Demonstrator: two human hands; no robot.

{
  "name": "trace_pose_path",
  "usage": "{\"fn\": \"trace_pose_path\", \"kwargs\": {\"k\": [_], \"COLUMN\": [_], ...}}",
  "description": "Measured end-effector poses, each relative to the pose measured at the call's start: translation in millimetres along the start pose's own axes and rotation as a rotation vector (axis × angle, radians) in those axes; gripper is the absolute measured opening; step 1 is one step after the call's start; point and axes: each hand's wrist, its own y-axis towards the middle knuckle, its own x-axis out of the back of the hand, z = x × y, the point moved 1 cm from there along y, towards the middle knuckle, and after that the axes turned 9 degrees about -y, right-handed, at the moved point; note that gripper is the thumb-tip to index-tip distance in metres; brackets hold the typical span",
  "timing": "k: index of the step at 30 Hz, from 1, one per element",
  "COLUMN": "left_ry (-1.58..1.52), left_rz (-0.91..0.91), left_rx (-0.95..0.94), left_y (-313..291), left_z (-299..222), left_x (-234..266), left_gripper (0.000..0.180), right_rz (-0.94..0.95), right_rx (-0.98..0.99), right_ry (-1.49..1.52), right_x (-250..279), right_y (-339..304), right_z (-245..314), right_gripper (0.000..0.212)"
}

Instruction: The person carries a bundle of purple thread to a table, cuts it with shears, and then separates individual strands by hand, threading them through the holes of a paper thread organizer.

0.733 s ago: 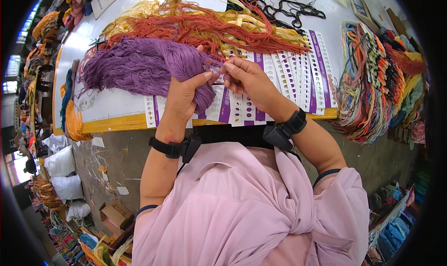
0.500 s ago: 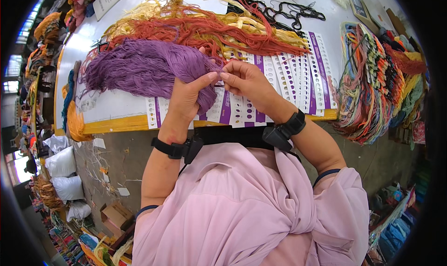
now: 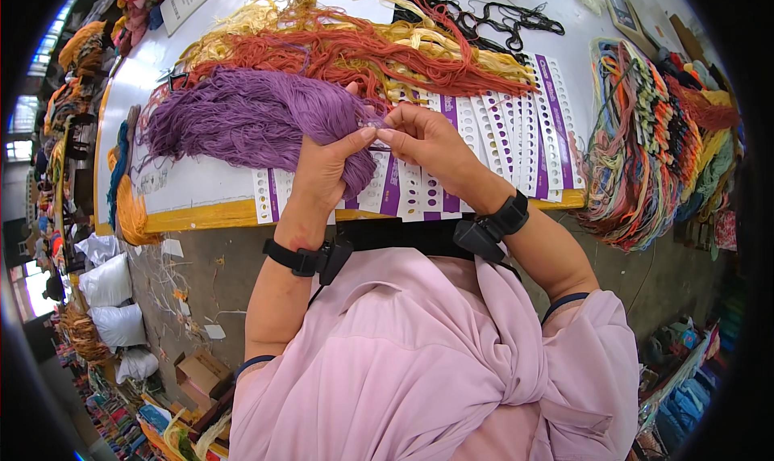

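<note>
A thick purple skein of thread (image 3: pixel 242 118) lies across the table's near left part, its right end folded over in my left hand (image 3: pixel 326 162). That hand is wrapped around the skein from below, thumb reaching to the right. My right hand (image 3: pixel 427 142) meets it at the thumb tip, with thumb and index finger pinched on fine purple strands drawn from the skein. Beneath both hands are white cards with punched holes and purple bands (image 3: pixel 516 138). Behind the purple skein stretch rust-red threads (image 3: pixel 339 54) and pale yellow threads (image 3: pixel 230 33).
Black cord (image 3: pixel 516 21) lies at the back. On the right, a big multicoloured bundle of yarn (image 3: pixel 637 146) hangs over the table edge (image 3: pixel 201 216). Blue and orange hanks (image 3: pixel 129 207) hang at the left corner. White sacks (image 3: pixel 117 324) and a cardboard box (image 3: pixel 201 376) stand on the floor.
My right hand's fingers have shifted very slightly left toward my left thumb, still pinching the strands. The skein and my left hand stay nearly the same.
</note>
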Motion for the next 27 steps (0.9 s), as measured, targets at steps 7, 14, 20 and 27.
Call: {"fn": "trace_pose_path", "kwargs": {"k": [7, 14, 20, 27], "left_ry": [-0.075, -0.25, 1.568, 0.369], "left_rz": [0.011, 0.212, -0.358, -0.44], "left_rx": [0.019, 0.289, -0.61, 0.017], "left_y": [-4, -8, -12, -28], "left_z": [-3, -48, -144, -257], "left_x": [-1, 38, 110, 211], "left_gripper": [0.063, 0.042, 0.043, 0.011], "right_rz": [-0.061, 0.087, -0.143, 0.056], "right_rx": [-0.064, -0.081, 0.097, 0.365], "right_ry": [0.289, -0.274, 0.263, 0.908], "right_x": [7, 31, 67, 147], "right_y": [4, -1, -3, -12], "right_z": [-7, 17, 45, 67], "right_gripper": [0.012, 0.012, 0.016, 0.008]}}
